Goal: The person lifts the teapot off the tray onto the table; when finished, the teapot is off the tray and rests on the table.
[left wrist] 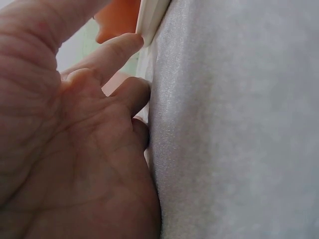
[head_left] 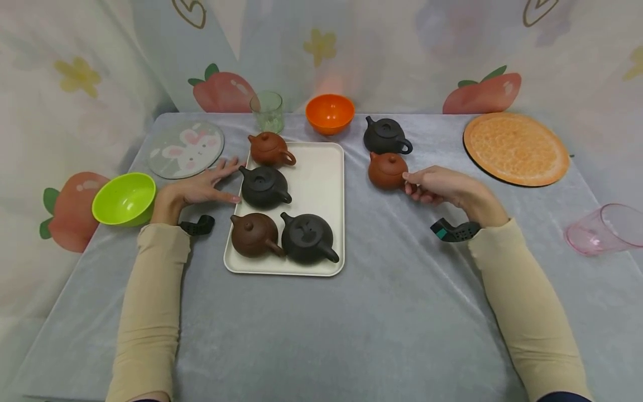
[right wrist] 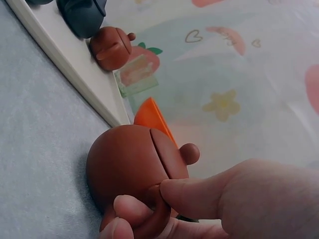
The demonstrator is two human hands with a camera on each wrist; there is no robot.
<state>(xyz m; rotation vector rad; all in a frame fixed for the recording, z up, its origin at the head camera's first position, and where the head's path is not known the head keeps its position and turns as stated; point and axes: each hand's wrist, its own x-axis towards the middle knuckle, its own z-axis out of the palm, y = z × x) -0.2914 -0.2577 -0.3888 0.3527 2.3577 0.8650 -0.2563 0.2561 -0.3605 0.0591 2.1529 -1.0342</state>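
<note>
**Teapots on a grey velvety tabletop**

Fruit-print curtains all around, no readable writing anywhere. Left hand (head_left: 201, 188) lies flat, fingers straight, against the cream tray (head_left: 321, 184). Right hand (head_left: 442, 187) pinches the reddish teapot (head_left: 387, 170) handle, just right of the tray.

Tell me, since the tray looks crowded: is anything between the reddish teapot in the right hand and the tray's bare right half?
Nothing visible. The right hand pinches the reddish teapot by its handle; only bare cloth separates it from the tray.
</note>
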